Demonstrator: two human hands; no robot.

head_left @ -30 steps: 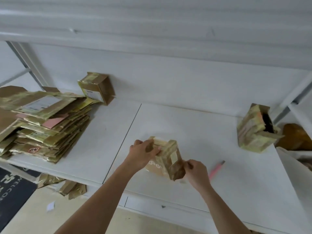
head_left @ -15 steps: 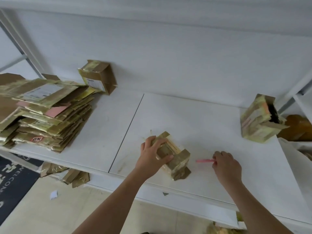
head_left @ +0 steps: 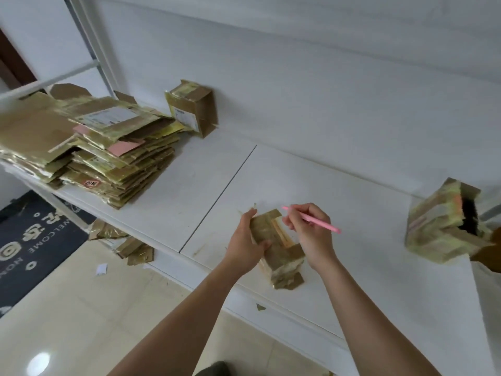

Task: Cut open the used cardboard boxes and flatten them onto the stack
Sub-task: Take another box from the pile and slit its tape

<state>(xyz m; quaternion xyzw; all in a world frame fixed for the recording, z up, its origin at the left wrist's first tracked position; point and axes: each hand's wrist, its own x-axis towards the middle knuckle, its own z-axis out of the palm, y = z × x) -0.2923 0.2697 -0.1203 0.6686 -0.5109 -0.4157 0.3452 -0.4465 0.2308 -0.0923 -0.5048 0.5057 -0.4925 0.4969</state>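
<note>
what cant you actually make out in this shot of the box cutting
Head view only:
- Tip of the pink cutter: too small and blurred to show a blade.
- Box left side: covered by the left hand.
- Label text on the stack: too small to read.
- Right box: blurred, its inside dark.

A small brown tape-wrapped cardboard box (head_left: 279, 248) stands closed on the white worktop (head_left: 352, 213), near its front edge. A tall stack of flattened brown cardboard (head_left: 108, 156) lies far left.
</note>
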